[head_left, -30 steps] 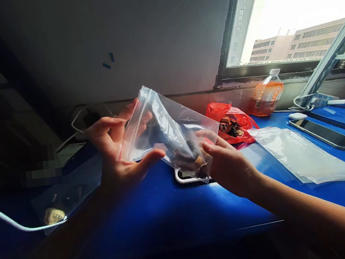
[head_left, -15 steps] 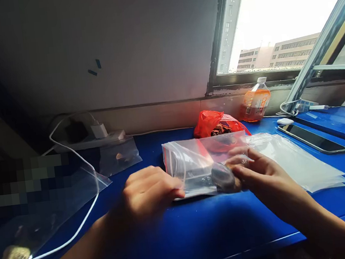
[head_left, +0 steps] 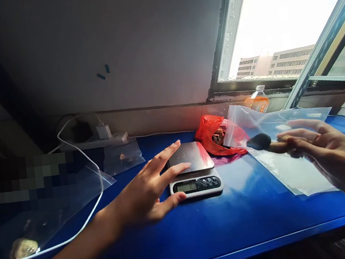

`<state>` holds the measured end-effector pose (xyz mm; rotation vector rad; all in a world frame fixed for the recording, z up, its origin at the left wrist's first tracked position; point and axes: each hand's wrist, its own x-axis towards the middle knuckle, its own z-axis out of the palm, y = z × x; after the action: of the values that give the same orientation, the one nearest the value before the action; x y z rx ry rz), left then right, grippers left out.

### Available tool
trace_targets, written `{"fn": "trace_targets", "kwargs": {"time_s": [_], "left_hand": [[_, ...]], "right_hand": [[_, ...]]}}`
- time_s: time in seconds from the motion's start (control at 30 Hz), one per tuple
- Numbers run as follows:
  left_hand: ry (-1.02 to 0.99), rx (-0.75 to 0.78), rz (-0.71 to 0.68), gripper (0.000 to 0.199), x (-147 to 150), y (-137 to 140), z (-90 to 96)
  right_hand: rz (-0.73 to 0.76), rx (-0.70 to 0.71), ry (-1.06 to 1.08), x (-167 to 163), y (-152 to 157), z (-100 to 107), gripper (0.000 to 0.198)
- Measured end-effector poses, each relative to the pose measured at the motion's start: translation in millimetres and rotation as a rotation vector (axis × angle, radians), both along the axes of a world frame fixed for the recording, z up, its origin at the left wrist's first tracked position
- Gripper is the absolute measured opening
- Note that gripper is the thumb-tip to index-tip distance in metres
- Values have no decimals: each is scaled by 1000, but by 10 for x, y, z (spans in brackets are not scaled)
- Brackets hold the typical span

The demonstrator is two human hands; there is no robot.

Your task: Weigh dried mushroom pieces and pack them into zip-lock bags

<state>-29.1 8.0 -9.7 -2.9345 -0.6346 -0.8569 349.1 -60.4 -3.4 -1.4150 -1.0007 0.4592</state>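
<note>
While right hand [head_left: 326, 149] pinches bag [head_left: 268, 122], left hand [head_left: 152, 186] splays empty over scale [head_left: 201, 159], button [head_left: 210, 180] lettered M

clr bag [head_left: 266, 122] w/ dark pcs [head_left: 258, 141] held up r. of wht scale [head_left: 201, 163].

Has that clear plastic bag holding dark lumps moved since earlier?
Yes: the clear bag has moved right relative to the crumpled red plastic bag, now mostly beyond its right edge.

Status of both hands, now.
Left hand: open, spread at the scale, holding nothing.
Right hand: closed on the clear bag with a dark lump inside.
</note>
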Motion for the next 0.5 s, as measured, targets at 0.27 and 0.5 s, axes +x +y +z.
{"fn": "trace_targets", "kwargs": {"time_s": [0.27,0.5], "left_hand": [[79,-39,79,51,5,42,-82],[71,-66,121,49,-20,50,-47]], "right_hand": [[46,-5,-1089,211,945,473,23],[-56,15,-1195,-80,1373,920,20]]}}
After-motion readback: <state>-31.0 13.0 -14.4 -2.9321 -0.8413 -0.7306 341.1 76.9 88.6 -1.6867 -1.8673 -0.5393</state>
